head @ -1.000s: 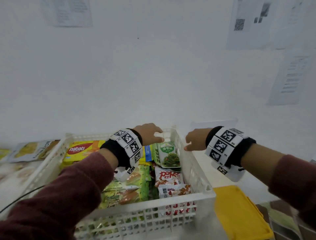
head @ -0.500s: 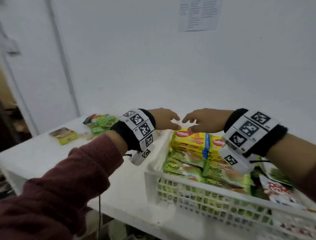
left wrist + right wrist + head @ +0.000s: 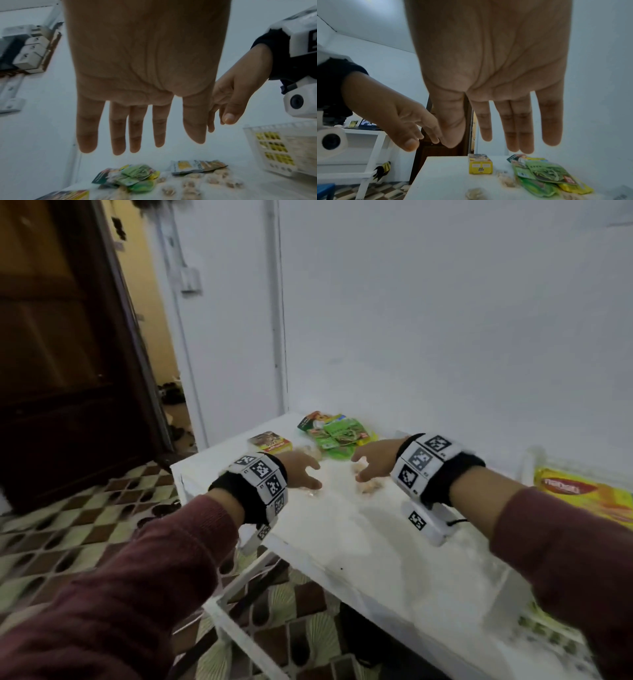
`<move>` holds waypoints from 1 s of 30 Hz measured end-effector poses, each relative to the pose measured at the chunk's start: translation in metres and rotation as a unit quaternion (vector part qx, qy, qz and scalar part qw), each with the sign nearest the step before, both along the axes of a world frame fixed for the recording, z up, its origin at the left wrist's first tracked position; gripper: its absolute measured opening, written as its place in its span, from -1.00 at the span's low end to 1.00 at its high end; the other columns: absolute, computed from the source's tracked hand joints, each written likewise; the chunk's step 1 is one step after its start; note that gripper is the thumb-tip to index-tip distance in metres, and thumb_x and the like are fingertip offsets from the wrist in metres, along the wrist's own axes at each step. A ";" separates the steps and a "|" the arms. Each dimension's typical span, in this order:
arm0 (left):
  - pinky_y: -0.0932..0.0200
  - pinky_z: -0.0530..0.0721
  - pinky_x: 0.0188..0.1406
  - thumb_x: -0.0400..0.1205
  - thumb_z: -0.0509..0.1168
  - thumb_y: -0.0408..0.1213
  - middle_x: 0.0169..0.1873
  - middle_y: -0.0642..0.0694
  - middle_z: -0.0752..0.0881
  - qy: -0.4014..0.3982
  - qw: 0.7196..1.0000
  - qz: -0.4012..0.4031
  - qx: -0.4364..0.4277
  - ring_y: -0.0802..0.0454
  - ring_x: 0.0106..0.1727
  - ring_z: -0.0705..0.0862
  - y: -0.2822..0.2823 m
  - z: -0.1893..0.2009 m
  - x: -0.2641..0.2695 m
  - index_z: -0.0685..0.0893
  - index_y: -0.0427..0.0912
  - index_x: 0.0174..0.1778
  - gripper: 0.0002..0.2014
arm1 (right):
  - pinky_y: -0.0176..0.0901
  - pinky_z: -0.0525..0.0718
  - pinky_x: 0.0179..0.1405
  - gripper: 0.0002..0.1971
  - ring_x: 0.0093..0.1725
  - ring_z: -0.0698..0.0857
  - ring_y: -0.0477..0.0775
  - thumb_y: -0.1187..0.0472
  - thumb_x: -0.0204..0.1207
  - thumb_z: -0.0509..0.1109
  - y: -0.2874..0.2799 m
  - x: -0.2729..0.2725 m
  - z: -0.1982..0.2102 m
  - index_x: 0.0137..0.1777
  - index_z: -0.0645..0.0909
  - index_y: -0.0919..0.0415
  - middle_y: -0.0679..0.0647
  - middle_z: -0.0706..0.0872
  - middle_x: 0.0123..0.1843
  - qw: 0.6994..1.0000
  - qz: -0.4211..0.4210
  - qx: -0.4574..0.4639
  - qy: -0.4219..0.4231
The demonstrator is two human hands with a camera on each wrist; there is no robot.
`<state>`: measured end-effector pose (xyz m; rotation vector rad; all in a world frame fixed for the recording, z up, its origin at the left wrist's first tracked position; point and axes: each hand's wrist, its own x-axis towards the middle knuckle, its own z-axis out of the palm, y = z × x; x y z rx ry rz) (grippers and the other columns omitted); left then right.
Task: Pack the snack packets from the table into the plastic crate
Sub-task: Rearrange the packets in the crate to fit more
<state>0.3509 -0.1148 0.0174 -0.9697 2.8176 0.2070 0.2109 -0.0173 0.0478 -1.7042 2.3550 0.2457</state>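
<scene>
Both my hands hang above the white worktop (image 3: 359, 529) with nothing in them. My left hand (image 3: 301, 470) has its grip apart, fingers straight and slightly spread, palm down. My right hand (image 3: 373, 458) is just beside it, its grip likewise loose and apart, fingers pointing at the far corner of the worktop.

Beyond my fingertips lies a heap of green foil snack packets (image 3: 337, 434), overlapping one another near the wall. To their left a small yellow box-shaped packet (image 3: 270, 441) sits alone near the worktop's edge. Closer to my hands several small pale, clear-wrapped snack pieces (image 3: 368, 486) are scattered on the surface; they are too blurred to make out. From my left wrist a grey-and-yellow flat packet (image 3: 199, 167) shows lying behind those pieces.

The white slotted plastic crate (image 3: 529, 463) stands at my right, well apart from the heap, with yellow wafer packs (image 3: 582, 496) inside it.
</scene>
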 end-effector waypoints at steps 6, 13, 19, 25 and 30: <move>0.09 0.16 0.54 0.67 0.19 -0.04 0.58 -0.15 0.25 0.009 0.998 0.055 0.040 -0.07 0.60 0.20 -0.061 -0.032 0.015 0.28 -0.13 0.57 -0.44 | -0.14 0.30 0.43 -0.37 0.56 0.31 0.11 0.00 0.59 0.28 -0.074 -0.003 -0.036 0.60 0.17 0.15 0.12 0.31 0.59 0.999 -0.006 0.028 -0.029; 0.06 0.21 0.54 0.65 0.20 -0.02 0.59 -0.25 0.17 0.044 0.988 0.132 0.070 -0.13 0.60 0.20 -0.140 -0.059 -0.011 0.12 -0.16 0.62 -0.34 | -0.01 0.33 0.48 -0.29 0.55 0.32 0.18 -0.02 0.54 0.35 -0.161 -0.044 -0.071 0.60 0.16 0.20 0.15 0.27 0.61 0.999 -0.023 0.018 -0.039; 0.01 0.20 0.54 0.63 0.22 0.01 0.60 -0.25 0.14 0.092 0.967 0.227 0.075 -0.18 0.61 0.15 -0.208 -0.073 -0.043 0.09 -0.21 0.62 -0.28 | 0.04 0.20 0.57 -0.12 0.60 0.23 0.21 -0.09 0.41 0.46 -0.209 -0.097 -0.079 0.61 0.11 0.21 0.20 0.21 0.63 0.996 -0.053 -0.062 -0.026; -0.05 0.31 0.43 0.59 0.25 0.08 0.48 -0.38 0.30 0.143 0.917 0.352 0.122 -0.32 0.48 0.34 -0.260 -0.083 -0.064 0.04 -0.23 0.60 -0.20 | 0.20 0.16 0.58 0.32 0.64 0.08 0.25 -0.59 0.02 0.34 -0.254 -0.131 -0.094 0.65 -0.08 0.14 0.23 0.06 0.66 0.990 -0.101 -0.094 -0.026; -0.02 0.20 0.51 0.57 0.24 0.15 0.56 -0.33 0.24 0.144 0.897 0.373 0.188 -0.25 0.57 0.25 -0.301 -0.096 -0.079 -0.09 -0.32 0.62 -0.08 | 0.29 0.03 0.56 0.10 0.65 -0.17 0.33 -0.28 0.36 0.39 -0.274 -0.124 -0.093 0.64 -0.28 0.10 0.29 -0.27 0.65 0.985 -0.152 -0.058 -0.058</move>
